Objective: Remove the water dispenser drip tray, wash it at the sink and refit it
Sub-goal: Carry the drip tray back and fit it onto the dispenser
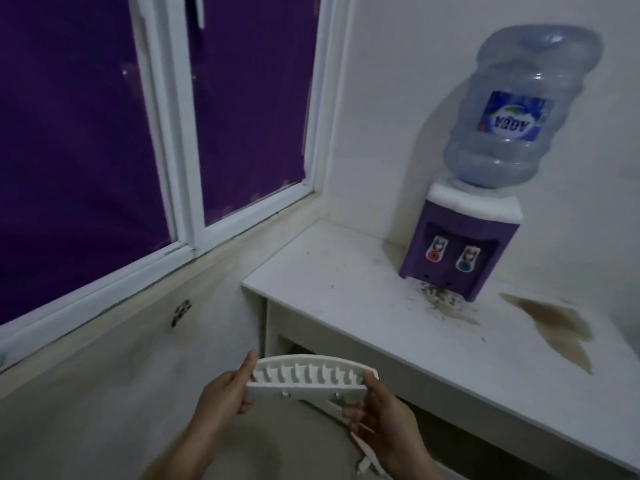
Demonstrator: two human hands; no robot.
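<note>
Hands grip the drip tray at both ends: the left hand (221, 393) pinches its left end, and the right hand (377, 415) closes on the right end plus a second white piece hanging below. The drip tray (308, 377) is off the water dispenser (460, 247), held level in the air before the tabletop (346, 282), long axis left-to-right, likely for carrying to the sink.

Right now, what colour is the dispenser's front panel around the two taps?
Purple, below a white top, on the water dispenser; seen in the head view.
</note>
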